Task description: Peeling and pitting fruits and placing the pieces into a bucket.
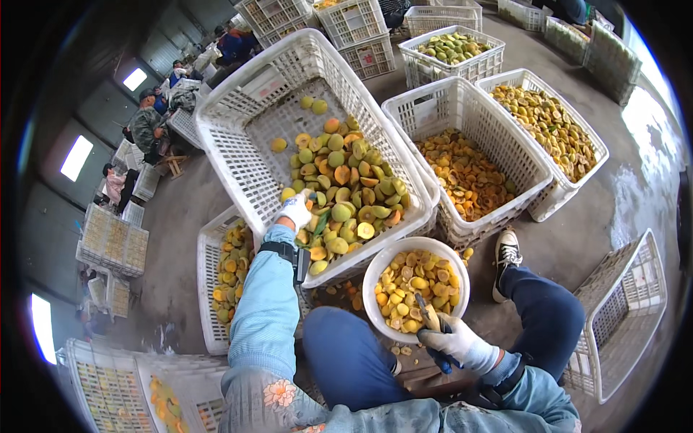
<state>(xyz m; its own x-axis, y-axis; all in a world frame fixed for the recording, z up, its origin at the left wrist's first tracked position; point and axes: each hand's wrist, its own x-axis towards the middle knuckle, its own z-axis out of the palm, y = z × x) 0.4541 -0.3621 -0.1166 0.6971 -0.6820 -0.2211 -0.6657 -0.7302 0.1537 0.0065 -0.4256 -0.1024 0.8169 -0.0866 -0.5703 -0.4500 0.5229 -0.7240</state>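
Observation:
My left hand [295,211], in a white glove, reaches over the side of a tilted white plastic crate [233,140]. Its fingertips are among green and orange stone fruits [346,178], many of them cut in half; whether they grip one is hard to see. My right hand [457,343], gloved in white and blue, is closed around the wooden handle of a small knife [429,314]. The short dark blade points over a round white tub [371,303]. Yellow fruit halves [414,284] fill much of that tub, which stands between my legs.
Right of the tilted crate stand a crate of orange cut fruit [465,178] and one heaped with yellow halves [547,130]. Another fruit crate [208,303] sits under my left arm. A crate [595,346] lies tipped at right. People [149,124] sit among crates at far left.

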